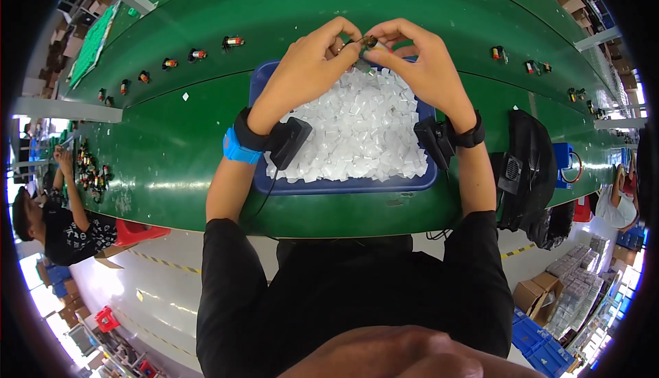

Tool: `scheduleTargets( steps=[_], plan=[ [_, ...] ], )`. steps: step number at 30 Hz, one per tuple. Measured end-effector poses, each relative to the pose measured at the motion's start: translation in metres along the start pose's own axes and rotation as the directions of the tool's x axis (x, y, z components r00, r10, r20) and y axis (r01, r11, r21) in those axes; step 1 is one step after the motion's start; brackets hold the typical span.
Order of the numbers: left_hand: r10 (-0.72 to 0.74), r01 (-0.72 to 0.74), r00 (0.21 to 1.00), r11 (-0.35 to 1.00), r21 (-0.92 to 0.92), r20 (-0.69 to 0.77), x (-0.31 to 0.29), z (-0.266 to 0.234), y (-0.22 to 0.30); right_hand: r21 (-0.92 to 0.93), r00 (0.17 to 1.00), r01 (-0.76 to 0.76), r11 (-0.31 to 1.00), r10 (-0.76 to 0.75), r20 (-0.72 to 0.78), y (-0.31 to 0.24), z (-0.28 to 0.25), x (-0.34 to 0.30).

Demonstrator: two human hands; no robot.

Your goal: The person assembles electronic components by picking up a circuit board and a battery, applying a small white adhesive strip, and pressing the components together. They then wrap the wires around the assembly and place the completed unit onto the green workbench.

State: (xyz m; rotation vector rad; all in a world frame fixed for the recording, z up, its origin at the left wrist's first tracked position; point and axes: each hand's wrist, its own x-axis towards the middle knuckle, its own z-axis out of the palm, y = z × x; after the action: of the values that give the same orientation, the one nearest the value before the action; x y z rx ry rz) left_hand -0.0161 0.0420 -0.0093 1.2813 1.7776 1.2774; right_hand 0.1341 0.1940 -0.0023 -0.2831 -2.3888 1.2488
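Observation:
Above the far edge of a blue tray [343,186], my left hand [312,62] and my right hand [427,61] meet, fingers pinched. Between the fingertips is a small wired part [371,41], dark and brassy, with thin dark leads toward my left fingers. My fingers cover much of it, so its exact kind does not show. Just below hangs a small greenish piece [364,67]; whether it joins the part I cannot tell. Small white translucent pieces [350,131] fill the tray beneath my hands.
Small red-and-silver cylinders with wires [233,41] stand in a spaced row at far left; more wired parts [533,67] lie at far right. A black bag [532,165] and a blue box [563,165] sit right. Another person [62,220] works at left.

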Motion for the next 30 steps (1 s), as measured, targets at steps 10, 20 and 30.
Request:
scheduleTargets(
  steps=[10,20,30],
  plan=[
    [0.032,-0.033,0.992,0.999,0.006,0.122,-0.001,-0.010,0.001,-0.039,0.994,0.106,0.994,-0.107,-0.025,0.003,-0.005,-0.001],
    [-0.025,0.092,0.987,0.893,-0.441,0.157,-0.003,-0.017,0.016,-0.277,0.902,0.390,0.878,-0.425,-0.076,-0.019,-0.006,-0.007],
    [-0.071,0.153,0.976,0.898,-0.413,0.208,-0.006,-0.016,0.020,-0.417,0.797,0.508,0.754,-0.595,-0.104,-0.015,0.001,-0.004]
  ],
)
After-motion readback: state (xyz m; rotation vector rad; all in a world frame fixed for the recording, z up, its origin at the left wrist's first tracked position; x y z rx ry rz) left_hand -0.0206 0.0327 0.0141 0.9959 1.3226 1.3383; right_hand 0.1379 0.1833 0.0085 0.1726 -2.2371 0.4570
